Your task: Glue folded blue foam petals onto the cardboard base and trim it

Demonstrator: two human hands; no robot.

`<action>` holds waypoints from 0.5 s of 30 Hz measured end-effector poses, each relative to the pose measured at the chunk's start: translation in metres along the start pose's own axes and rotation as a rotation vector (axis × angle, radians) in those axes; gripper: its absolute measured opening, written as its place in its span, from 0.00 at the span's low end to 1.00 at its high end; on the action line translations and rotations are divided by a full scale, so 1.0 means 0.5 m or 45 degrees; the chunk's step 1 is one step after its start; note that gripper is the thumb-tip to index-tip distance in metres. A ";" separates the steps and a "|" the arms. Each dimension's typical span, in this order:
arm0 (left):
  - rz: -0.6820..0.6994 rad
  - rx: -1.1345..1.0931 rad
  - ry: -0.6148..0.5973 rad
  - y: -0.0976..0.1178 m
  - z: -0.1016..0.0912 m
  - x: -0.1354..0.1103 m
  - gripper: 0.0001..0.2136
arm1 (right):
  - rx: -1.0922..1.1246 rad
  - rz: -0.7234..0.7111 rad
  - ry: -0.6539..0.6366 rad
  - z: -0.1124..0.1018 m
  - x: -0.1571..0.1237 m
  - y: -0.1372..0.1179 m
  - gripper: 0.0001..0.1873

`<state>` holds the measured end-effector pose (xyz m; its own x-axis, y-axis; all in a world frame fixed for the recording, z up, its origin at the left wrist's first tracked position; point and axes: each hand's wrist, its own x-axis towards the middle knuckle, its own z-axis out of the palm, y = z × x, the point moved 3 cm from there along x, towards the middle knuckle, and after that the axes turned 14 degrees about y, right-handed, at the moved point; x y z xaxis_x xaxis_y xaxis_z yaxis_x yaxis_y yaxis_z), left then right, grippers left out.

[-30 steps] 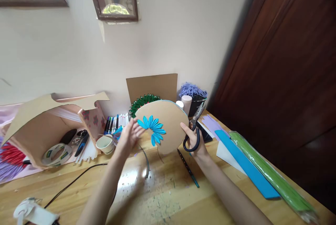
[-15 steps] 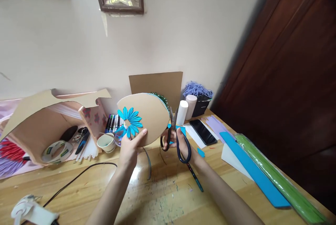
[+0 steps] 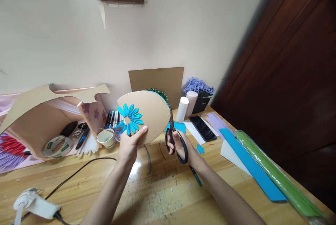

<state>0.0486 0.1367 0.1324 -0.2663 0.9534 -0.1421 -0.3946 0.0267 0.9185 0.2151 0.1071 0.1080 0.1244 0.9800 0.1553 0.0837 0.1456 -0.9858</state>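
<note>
A rounded piece of cardboard [image 3: 153,116] is pinched in my left hand [image 3: 131,144], thumb on its near face and the other fingers hidden behind. On its left side sits a blue petalled flower [image 3: 134,120], just above my thumb. Blue shows along the cardboard's upper right edge. In my right hand [image 3: 181,144] is a pair of scissors [image 3: 172,127] with black handles, fingers through the loops. Their blades point up, nearly closed together, right at the cardboard's right edge; whether they touch it I cannot tell.
To the left are a paper cup [image 3: 106,139], markers [image 3: 112,119], a tape roll [image 3: 57,147] and a glue gun [image 3: 35,202] with its cord. On the right lie a phone [image 3: 202,128], a blue sheet [image 3: 252,163] and a green wrapped roll [image 3: 273,169]. White cylinders [image 3: 182,109] stand behind.
The scissor blades have come together from a wider spread, and my right hand has shifted slightly. My left hand keeps the cardboard in nearly the same place. The view has tilted down slightly.
</note>
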 end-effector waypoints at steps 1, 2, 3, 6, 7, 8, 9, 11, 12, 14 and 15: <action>-0.006 0.000 0.002 -0.001 0.000 0.000 0.16 | -0.023 -0.009 0.021 0.000 0.000 0.003 0.34; -0.016 -0.002 0.003 -0.002 0.001 0.000 0.16 | -0.053 -0.022 0.043 -0.001 0.000 0.005 0.33; -0.026 -0.007 0.002 -0.002 0.001 0.001 0.16 | -0.088 -0.038 0.063 -0.003 0.001 0.007 0.32; -0.043 -0.016 0.010 0.001 0.000 0.006 0.16 | -0.196 -0.041 0.106 -0.010 0.005 0.012 0.31; -0.042 -0.014 0.018 0.003 -0.001 0.008 0.16 | -0.215 -0.026 0.104 -0.013 0.007 0.013 0.31; -0.039 -0.011 0.027 0.005 -0.002 0.010 0.16 | -0.220 -0.009 0.090 -0.014 0.008 0.013 0.31; -0.037 -0.009 0.033 0.006 -0.004 0.013 0.16 | -0.215 0.003 0.069 -0.015 0.009 0.013 0.31; -0.032 -0.007 0.033 0.008 -0.007 0.016 0.16 | -0.182 -0.008 0.018 -0.015 0.009 0.011 0.32; -0.032 -0.003 0.029 0.007 -0.008 0.017 0.16 | -0.157 -0.024 0.002 -0.013 0.008 0.009 0.32; -0.032 0.012 0.006 0.006 -0.009 0.017 0.16 | -0.104 -0.032 0.001 -0.010 0.007 0.010 0.33; -0.030 0.018 -0.009 0.005 -0.009 0.016 0.17 | -0.089 -0.026 0.017 -0.008 0.007 0.012 0.33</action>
<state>0.0414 0.1432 0.1320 -0.2508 0.9545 -0.1611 -0.3884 0.0533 0.9200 0.2201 0.1107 0.1029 0.1352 0.9749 0.1769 0.1549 0.1556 -0.9756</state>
